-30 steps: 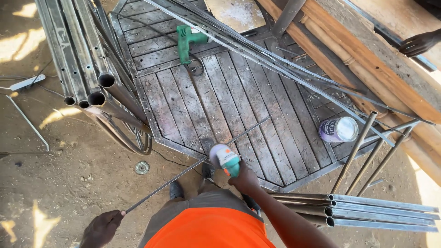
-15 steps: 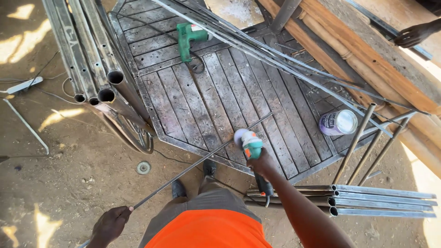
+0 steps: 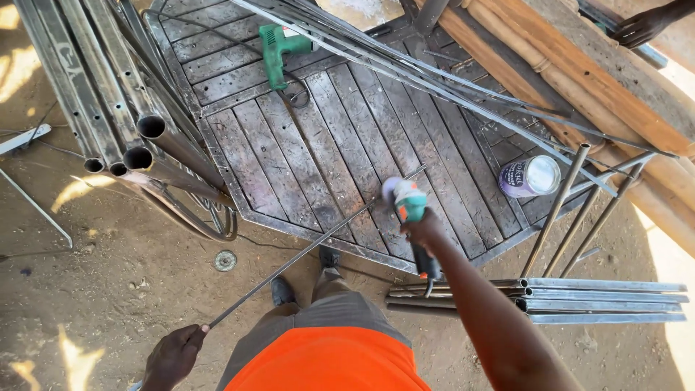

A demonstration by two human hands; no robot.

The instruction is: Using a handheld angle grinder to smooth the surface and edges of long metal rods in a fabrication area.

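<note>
My right hand (image 3: 426, 230) grips a teal angle grinder (image 3: 407, 201) whose disc sits over the far part of a long thin steel rod (image 3: 304, 252). My left hand (image 3: 172, 356) holds the near end of that rod at the lower left. The rod slants up to the right across the edge of a hexagonal metal-framed table with wooden slats (image 3: 246, 130). My orange shirt and grey trousers fill the bottom centre, with my shoes on the sandy ground below the table edge.
A green power drill (image 3: 278, 45) lies on the table's far side. A purple can (image 3: 530, 176) stands at its right edge. Round pipes (image 3: 108, 108) lean at left, square tubes (image 3: 601, 298) lie at right, wooden poles (image 3: 579, 80) cross top right. Another person's hand (image 3: 641, 27) shows there. A grinding disc (image 3: 225, 260) lies on the ground.
My right hand has carried the grinder up and to the right along the rod. My left hand keeps hold of the rod's near end.
</note>
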